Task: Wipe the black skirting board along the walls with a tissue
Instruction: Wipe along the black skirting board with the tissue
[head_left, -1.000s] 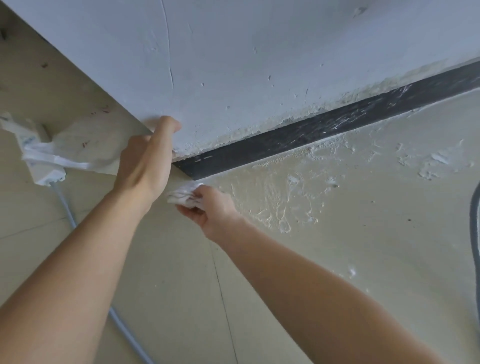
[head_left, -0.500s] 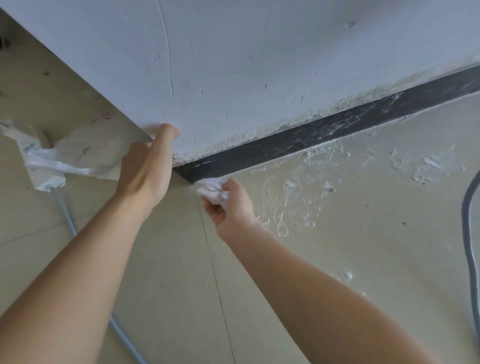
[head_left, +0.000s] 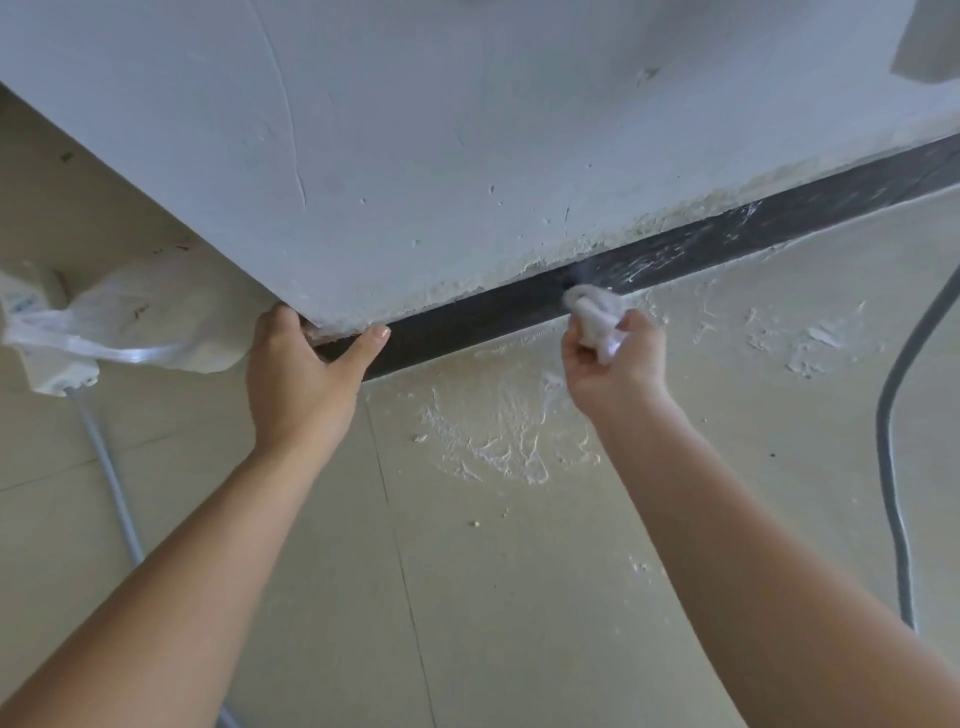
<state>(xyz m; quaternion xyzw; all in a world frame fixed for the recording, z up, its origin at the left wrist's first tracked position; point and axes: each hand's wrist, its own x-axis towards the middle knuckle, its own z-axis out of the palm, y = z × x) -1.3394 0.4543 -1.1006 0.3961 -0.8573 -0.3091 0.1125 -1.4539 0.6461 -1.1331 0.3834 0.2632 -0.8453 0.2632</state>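
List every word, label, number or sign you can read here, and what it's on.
No text can be read.
white power strip: a small greyish label, too blurred to read.
skirting board, tissue, plastic bag: no print visible.

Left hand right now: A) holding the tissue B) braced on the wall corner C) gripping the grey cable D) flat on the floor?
B: the left hand straddles the wall corner, holding nothing; the tissue is in the right hand, against the skirting board.
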